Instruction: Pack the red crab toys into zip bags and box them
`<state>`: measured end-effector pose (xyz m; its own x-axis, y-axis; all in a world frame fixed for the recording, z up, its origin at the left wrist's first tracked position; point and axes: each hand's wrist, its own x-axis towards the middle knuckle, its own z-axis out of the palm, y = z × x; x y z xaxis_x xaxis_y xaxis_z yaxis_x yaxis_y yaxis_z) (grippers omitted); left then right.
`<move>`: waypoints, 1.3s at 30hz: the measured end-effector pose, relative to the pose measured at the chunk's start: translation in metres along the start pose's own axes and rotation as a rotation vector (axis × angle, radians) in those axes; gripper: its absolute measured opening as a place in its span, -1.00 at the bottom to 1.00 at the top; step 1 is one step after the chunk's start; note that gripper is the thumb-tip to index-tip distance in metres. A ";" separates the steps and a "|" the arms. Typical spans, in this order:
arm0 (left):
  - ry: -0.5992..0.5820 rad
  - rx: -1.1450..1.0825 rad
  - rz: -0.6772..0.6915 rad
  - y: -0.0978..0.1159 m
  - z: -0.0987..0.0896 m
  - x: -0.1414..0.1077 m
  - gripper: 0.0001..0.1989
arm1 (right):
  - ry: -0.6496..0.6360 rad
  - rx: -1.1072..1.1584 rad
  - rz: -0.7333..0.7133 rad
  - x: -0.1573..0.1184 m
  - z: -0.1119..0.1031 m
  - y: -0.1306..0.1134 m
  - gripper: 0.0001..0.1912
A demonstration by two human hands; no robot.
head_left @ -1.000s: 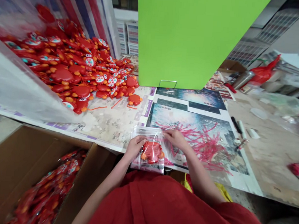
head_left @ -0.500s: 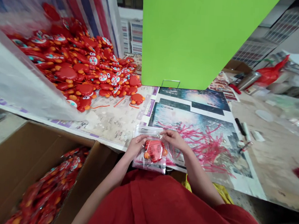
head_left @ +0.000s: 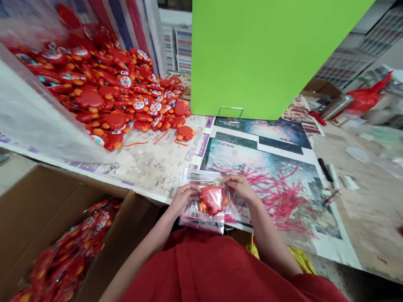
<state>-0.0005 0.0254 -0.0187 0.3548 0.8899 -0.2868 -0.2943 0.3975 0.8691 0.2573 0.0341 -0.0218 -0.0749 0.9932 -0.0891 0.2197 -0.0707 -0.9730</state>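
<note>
A red crab toy (head_left: 213, 199) with orange feet lies inside a clear plastic bag (head_left: 207, 213) at the table's front edge. My left hand (head_left: 184, 196) pinches the bag's left side, close against the toy. At the bag's upper right, my right hand (head_left: 239, 186) grips the plastic between thumb and fingers. More clear bags appear stacked beneath this one, partly hidden by it.
Loose red crab toys (head_left: 122, 97) are heaped on the left, spilling from a striped sack (head_left: 134, 22). A cardboard box (head_left: 6, 220) below holds bagged ones. Pink strips (head_left: 284, 198) lie to the right. A green board (head_left: 249, 53) stands at the back.
The bagged toy has shifted slightly right and looks a little turned. My right hand has moved slightly right with the bag's edge; my left hand stays nearly in place.
</note>
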 end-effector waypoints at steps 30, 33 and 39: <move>-0.018 0.077 -0.065 0.000 -0.003 0.006 -0.51 | 0.025 0.171 -0.125 -0.007 0.024 -0.037 -0.58; 0.042 0.021 -0.050 -0.003 -0.005 0.008 -0.51 | 0.069 0.303 -0.082 0.000 0.032 -0.037 -0.49; 0.083 -0.036 -0.007 -0.005 -0.006 0.006 -0.52 | 0.030 0.338 0.086 0.004 0.060 -0.023 -0.62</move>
<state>-0.0026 0.0299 -0.0269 0.2827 0.9020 -0.3263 -0.3245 0.4100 0.8524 0.1932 0.0344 -0.0127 -0.0406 0.9842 -0.1722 -0.1107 -0.1757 -0.9782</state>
